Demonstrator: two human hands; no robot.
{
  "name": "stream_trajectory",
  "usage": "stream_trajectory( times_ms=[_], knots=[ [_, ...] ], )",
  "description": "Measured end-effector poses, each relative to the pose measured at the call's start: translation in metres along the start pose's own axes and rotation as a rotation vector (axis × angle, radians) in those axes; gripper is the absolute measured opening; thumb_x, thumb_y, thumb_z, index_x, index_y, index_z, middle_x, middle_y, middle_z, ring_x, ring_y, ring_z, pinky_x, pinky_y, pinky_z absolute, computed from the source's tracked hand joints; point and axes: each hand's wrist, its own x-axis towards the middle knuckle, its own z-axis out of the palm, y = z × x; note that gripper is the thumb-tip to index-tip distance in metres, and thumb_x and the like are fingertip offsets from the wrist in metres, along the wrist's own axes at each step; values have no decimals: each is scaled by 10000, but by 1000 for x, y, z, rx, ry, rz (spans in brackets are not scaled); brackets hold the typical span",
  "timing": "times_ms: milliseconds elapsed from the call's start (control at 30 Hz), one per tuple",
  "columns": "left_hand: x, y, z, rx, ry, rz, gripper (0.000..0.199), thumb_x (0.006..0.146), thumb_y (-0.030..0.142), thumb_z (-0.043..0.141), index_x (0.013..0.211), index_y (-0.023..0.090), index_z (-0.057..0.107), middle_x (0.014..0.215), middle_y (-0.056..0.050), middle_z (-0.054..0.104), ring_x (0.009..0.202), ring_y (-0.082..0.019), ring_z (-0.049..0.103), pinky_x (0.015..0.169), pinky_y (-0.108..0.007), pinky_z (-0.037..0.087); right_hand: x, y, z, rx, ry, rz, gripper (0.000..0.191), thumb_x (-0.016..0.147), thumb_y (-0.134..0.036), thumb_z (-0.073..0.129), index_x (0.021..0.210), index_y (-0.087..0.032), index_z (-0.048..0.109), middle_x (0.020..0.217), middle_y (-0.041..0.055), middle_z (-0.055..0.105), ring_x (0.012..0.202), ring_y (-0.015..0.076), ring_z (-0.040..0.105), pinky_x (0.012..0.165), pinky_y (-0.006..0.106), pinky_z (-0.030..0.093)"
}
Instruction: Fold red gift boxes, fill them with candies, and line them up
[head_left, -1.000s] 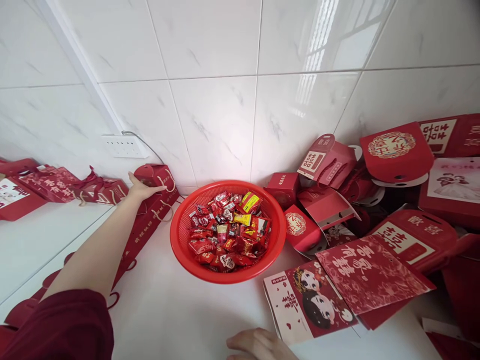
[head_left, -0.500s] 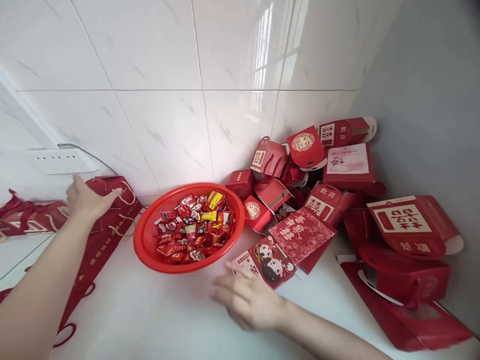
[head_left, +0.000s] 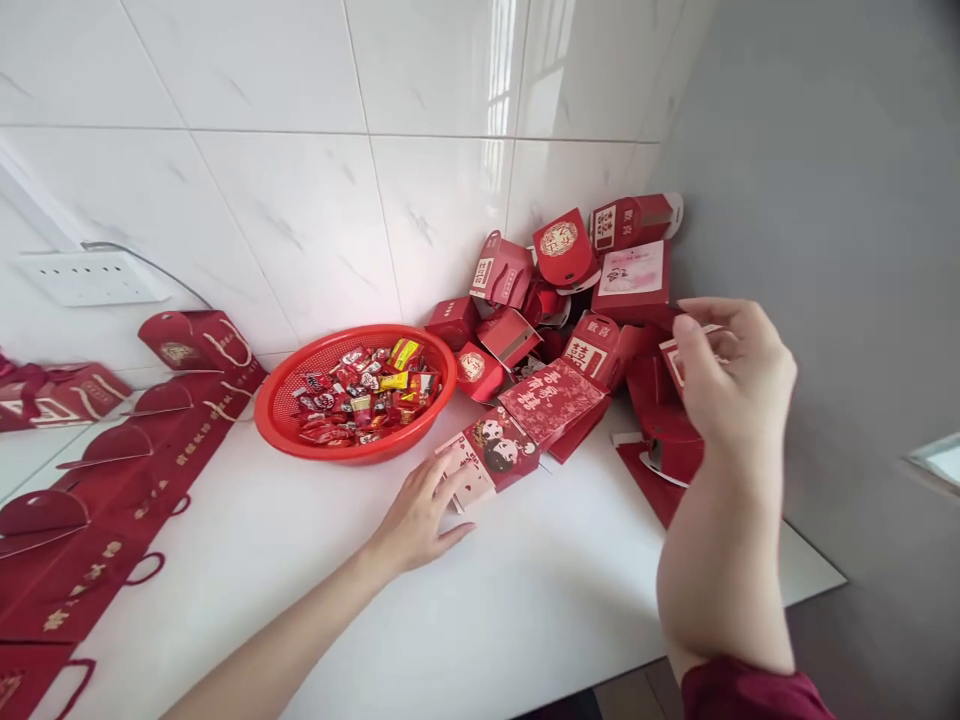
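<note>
My left hand [head_left: 420, 510] lies at the middle of the white counter. Its fingers are spread, with the fingertips over the pale end of a red box with cartoon faces [head_left: 499, 445]. On the right, my right hand [head_left: 739, 375] is raised, thumb and fingers curled in at a red gift box [head_left: 671, 362]. Most of that box is hidden behind the hand, but a strip of its pale label shows. A red plastic basket [head_left: 261, 410] of wrapped candies [head_left: 364, 400] stands beyond my left hand.
Red gift boxes [head_left: 502, 270] are heaped against the tiled wall and grey side panel [head_left: 847, 300]. Red boxes with cord handles [head_left: 112, 500] stand in a row along the left. A power socket [head_left: 94, 278] with a cable is on the wall.
My view has turned right. My left hand has come from the left boxes to the cartoon-face box. My right hand has gone from beside that box to the boxes at the right.
</note>
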Motion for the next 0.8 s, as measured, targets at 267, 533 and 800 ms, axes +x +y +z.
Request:
stream_trajectory(
  times_ms=[267,533,800],
  knots=[
    [4,-30,23,-98,-42,-174,572,967,479,495,1515,356,380,1630,-58,215,1500,-325,223,1201,-520,270,-50,129,-71,-478,-309,69,380,882,-107,458,1145,-246,695,1133,131,671,1132,268,620,928,377,468],
    [7,-40,29,-40,9,-312,597,968,365,472,1542,261,339,1639,-84,227,1486,-300,279,1183,-481,321,-74,134,-59,-511,-192,83,356,878,-380,510,1179,-257,656,1319,115,601,1239,317,540,993,438,454],
    [7,-40,31,21,-22,-368,665,970,437,465,1563,208,269,1650,-88,199,1488,-304,273,1174,-495,321,-37,130,-25,-761,-127,501,430,835,-468,531,1081,-128,625,996,229,693,994,412,632,908,565,399]
  ],
)
